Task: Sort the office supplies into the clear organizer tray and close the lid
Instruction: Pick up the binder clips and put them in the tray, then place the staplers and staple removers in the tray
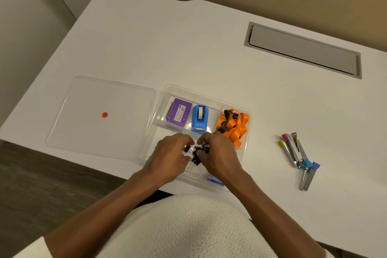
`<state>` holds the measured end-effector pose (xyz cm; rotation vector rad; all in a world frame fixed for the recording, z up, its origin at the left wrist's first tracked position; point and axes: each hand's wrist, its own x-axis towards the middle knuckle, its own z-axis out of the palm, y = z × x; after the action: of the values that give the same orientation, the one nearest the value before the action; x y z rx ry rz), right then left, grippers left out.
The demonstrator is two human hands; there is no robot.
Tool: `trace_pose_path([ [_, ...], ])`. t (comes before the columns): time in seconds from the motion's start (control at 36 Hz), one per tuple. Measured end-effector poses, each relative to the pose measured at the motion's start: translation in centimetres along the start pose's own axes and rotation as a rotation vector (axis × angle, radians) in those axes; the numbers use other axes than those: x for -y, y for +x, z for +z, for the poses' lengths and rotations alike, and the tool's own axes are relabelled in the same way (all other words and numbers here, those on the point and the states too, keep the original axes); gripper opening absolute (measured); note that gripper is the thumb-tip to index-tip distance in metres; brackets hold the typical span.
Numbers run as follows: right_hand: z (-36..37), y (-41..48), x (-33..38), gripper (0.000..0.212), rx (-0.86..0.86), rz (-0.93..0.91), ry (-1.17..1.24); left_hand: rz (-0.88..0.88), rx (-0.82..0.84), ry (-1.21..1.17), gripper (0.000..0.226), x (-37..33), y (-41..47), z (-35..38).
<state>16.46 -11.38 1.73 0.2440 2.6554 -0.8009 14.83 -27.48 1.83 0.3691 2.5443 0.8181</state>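
Pinching black binder clips (195,154) together, both hands (170,156) (217,156) meet over the organizer tray's (248,132) near compartment, lid (100,117) lying left.

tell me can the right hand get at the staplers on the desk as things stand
Probably yes. The staplers lie in the open on the desk, to the right of the tray, with nothing between. But the right hand is busy with binder clips and would need to let go first.
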Motion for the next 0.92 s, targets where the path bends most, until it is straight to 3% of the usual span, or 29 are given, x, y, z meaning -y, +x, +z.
trace_pose_path([
  [0.22,0.6,-0.9,1.6,0.042,0.034,-0.092,-0.016,-0.003,-0.045,0.122,0.041,0.4,-0.3,-1.8],
  [0.47,-3.0,-3.5,-2.6,0.032,-0.281,0.076,0.107,0.134,-0.001,0.155,0.036,-3.4,2.6,-2.3],
  [0.72,-6.5,-7.8,-11.6,0.044,-0.692,0.446,0.102,0.496,0.080,0.232,0.029,-11.6,6.5,0.6],
  [0.92,-6.4,-9.2,-18.7,0.068,-0.660,0.682,-0.021,0.838,0.138,0.478,0.035,-17.4,10.1,6.7],
])
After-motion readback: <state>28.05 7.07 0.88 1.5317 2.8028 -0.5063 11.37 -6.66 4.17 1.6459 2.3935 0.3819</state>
